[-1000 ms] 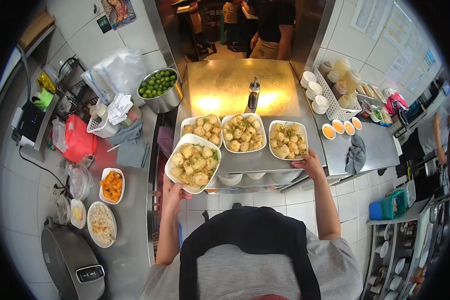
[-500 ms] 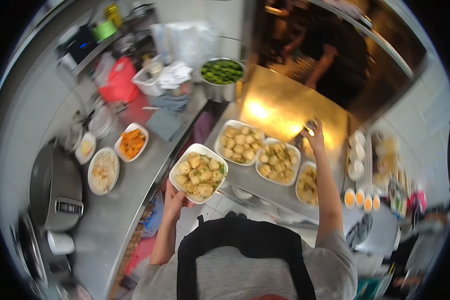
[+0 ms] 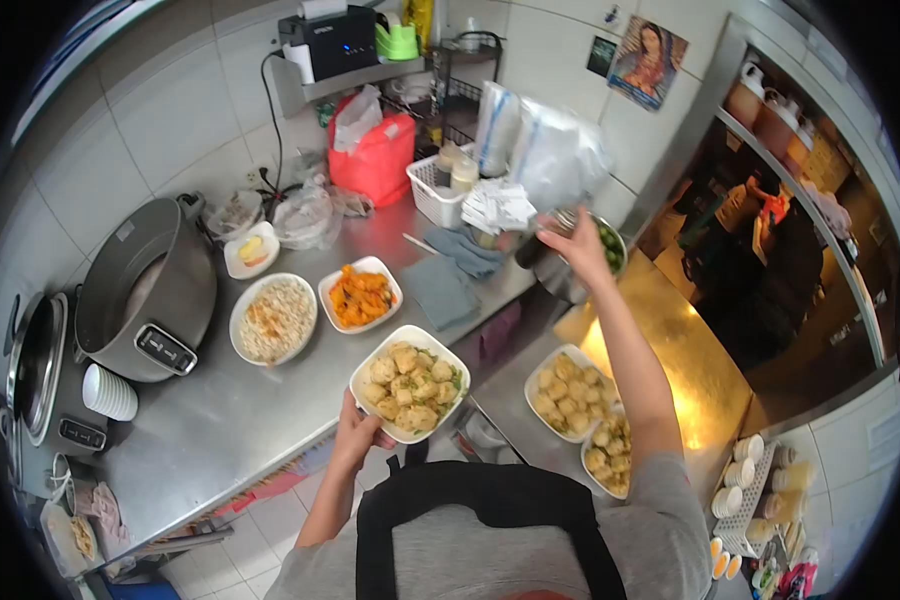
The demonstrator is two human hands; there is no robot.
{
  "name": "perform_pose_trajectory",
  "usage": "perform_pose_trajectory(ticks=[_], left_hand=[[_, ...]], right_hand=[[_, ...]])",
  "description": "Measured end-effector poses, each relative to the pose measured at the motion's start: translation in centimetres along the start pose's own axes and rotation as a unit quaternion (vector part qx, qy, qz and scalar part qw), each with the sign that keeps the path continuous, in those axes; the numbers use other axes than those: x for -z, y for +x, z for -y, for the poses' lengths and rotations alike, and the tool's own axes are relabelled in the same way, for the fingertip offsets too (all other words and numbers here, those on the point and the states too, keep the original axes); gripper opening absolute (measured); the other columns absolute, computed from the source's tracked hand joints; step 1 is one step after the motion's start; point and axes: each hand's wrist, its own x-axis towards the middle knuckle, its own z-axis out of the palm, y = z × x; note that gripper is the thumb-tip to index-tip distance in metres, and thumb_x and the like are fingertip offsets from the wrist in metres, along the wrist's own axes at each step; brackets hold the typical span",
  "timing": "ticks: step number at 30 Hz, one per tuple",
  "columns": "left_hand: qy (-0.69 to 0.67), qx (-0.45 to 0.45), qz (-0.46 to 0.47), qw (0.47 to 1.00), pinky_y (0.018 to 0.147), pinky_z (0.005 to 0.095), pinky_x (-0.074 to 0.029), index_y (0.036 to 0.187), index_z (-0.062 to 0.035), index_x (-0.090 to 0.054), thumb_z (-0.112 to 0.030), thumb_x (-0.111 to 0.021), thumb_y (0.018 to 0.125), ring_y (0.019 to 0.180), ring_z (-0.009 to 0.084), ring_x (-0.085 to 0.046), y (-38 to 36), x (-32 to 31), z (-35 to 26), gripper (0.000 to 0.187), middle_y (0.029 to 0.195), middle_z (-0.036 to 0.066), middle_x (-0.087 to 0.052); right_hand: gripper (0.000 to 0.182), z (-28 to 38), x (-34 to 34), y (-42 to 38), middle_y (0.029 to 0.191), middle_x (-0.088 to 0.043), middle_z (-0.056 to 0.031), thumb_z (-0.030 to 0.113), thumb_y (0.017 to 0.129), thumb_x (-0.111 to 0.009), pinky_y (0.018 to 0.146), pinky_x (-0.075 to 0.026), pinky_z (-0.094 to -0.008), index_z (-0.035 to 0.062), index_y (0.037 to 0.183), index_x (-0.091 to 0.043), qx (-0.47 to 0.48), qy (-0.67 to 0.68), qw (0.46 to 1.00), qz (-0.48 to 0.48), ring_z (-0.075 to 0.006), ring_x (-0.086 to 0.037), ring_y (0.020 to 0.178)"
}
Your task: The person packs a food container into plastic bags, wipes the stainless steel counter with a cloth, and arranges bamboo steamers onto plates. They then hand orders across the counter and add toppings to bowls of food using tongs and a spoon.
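Observation:
My left hand [image 3: 358,432] grips the lower left rim of a white square bowl [image 3: 410,384] filled with pale round pieces and bits of green. My right hand [image 3: 573,243] is stretched out to the upper right, its fingers round a small container with a metallic top [image 3: 564,218]. Just behind that hand stands a metal pot of green vegetables [image 3: 611,250]. Under my right forearm, two more white bowls of pale pieces [image 3: 570,394] rest on the counter. A bowl of orange food [image 3: 361,296] and an oval bowl of pale food [image 3: 274,318] stand on the left counter.
A large grey cooker [image 3: 150,290] and stacked white cups [image 3: 109,393] are at the left. Grey cloths [image 3: 440,290], a white basket [image 3: 436,195] and a red bag [image 3: 372,160] lie along the back. Beyond the golden surface [image 3: 670,345], people are visible through an opening.
The view has turned toward the left counter. My right hand has moved from above the golden surface to beside the pot of green vegetables. My left hand still holds its bowl.

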Motion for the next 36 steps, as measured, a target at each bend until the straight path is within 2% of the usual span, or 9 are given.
perform_pose_trajectory(ticks=[2, 6, 12, 15, 21, 25, 27, 31, 36], left_hand=[[-0.004, 0.002, 0.017, 1.000, 0.038, 0.0272, -0.051, 0.133, -0.0062, -0.012, 0.007, -0.039, 0.071, 0.045, 0.0212, -0.059, 2.1, 1.2, -0.7, 0.068, 0.076, 0.020, -0.059], [-0.015, -0.006, 0.017, 1.000, 0.039, 0.0270, -0.051, 0.133, -0.0072, -0.011, 0.008, -0.037, 0.071, 0.047, 0.0206, -0.059, 4.8, 2.9, -3.3, 0.069, 0.076, 0.019, -0.059], [-0.017, -0.020, -0.011, 1.000, 0.041, 0.0260, -0.051, 0.135, -0.0089, -0.012, 0.008, -0.041, 0.073, 0.049, 0.0195, -0.060, 7.3, 5.9, -5.5, 0.071, 0.082, 0.016, -0.060], [-0.017, -0.012, -0.014, 1.000, 0.041, 0.0257, -0.050, 0.136, -0.0098, -0.012, 0.008, -0.042, 0.072, 0.049, 0.0192, -0.060, 8.4, 6.6, -5.9, 0.073, 0.087, 0.015, -0.060], [-0.004, -0.070, -0.008, 0.997, 0.043, 0.0243, -0.050, 0.135, -0.0068, -0.015, 0.006, -0.043, 0.078, 0.054, 0.0160, -0.061, 10.9, 5.6, -5.4, 0.065, 0.093, 0.017, -0.059], [0.029, 0.014, 0.077, 0.996, 0.042, 0.0243, -0.050, 0.137, -0.0072, -0.013, 0.007, -0.040, 0.075, 0.052, 0.0180, -0.060, 12.1, 3.3, -6.7, 0.069, 0.097, 0.018, -0.057], [0.038, 0.001, 0.108, 0.993, 0.041, 0.0245, -0.049, 0.137, -0.0071, -0.013, 0.006, -0.041, 0.075, 0.050, 0.0188, -0.059, 12.8, 1.4, -6.5, 0.069, 0.099, 0.019, -0.057], [0.059, 0.011, 0.196, 0.979, 0.040, 0.0239, -0.049, 0.134, -0.0064, -0.020, 0.003, -0.043, 0.075, 0.058, 0.0191, -0.061, 13.0, -2.7, -5.3, 0.063, 0.103, 0.017, -0.055], [0.126, 0.070, 0.326, 0.934, 0.039, 0.0231, -0.049, 0.128, -0.0050, -0.027, -0.001, -0.044, 0.072, 0.054, 0.0175, -0.061, 11.0, -10.9, -4.6, 0.059, 0.094, 0.017, -0.058]], right_hand=[[0.082, -2.7, -4.8, 6.5, 0.102, -0.054, -0.0122, 0.010, 0.066, -0.078, 0.080, -0.046, -0.0287, -0.0093, 0.126, -0.026, 0.016, -0.001, 1.000, -0.002, -0.0179, -0.056, 0.094], [0.062, -6.8, -13.0, 17.2, 0.096, -0.059, -0.0153, 0.011, 0.060, -0.079, 0.076, -0.046, -0.0335, -0.0043, 0.109, -0.044, 0.155, -0.136, 0.972, -0.111, -0.0261, -0.059, 0.087], [0.052, -14.7, -18.6, 24.1, 0.088, -0.061, -0.0216, 0.013, 0.056, -0.078, 0.075, -0.047, -0.0395, -0.0008, 0.097, -0.051, 0.147, -0.391, 0.898, -0.143, -0.0355, -0.059, 0.086], [0.051, -16.5, -19.4, 24.0, 0.086, -0.062, -0.0206, 0.020, 0.057, -0.078, 0.072, -0.047, -0.0404, -0.0007, 0.096, -0.052, -0.039, -0.384, 0.918, -0.096, -0.0342, -0.061, 0.083], [0.056, -17.6, -17.2, 24.7, 0.097, -0.061, -0.0237, 0.032, 0.067, -0.070, 0.080, -0.046, -0.0435, -0.0009, 0.109, -0.051, 0.009, -0.366, 0.930, 0.015, -0.0374, -0.058, 0.092], [0.042, -8.9, -14.4, 19.6, 0.101, -0.061, -0.0164, 0.018, 0.075, -0.067, 0.078, -0.048, -0.0361, -0.0005, 0.110, -0.052, 0.170, -0.363, 0.915, 0.046, -0.0271, -0.061, 0.091], [0.039, -3.9, -11.6, 14.7, 0.104, -0.061, -0.0145, 0.017, 0.077, -0.065, 0.080, -0.048, -0.0348, -0.0005, 0.109, -0.053, 0.124, -0.259, 0.948, 0.136, -0.0242, -0.061, 0.091], [0.036, 6.1, -3.6, 2.6, 0.104, -0.061, -0.0138, 0.021, 0.080, -0.062, 0.078, -0.048, -0.0340, 0.0005, 0.109, -0.053, 0.064, -0.337, 0.919, 0.196, -0.0225, -0.062, 0.087], [0.033, 13.4, 8.0, -13.2, 0.098, -0.062, -0.0112, 0.016, 0.082, -0.059, 0.074, -0.049, -0.0320, 0.0012, 0.112, -0.053, 0.005, -0.394, 0.919, 0.025, -0.0220, -0.062, 0.086]])
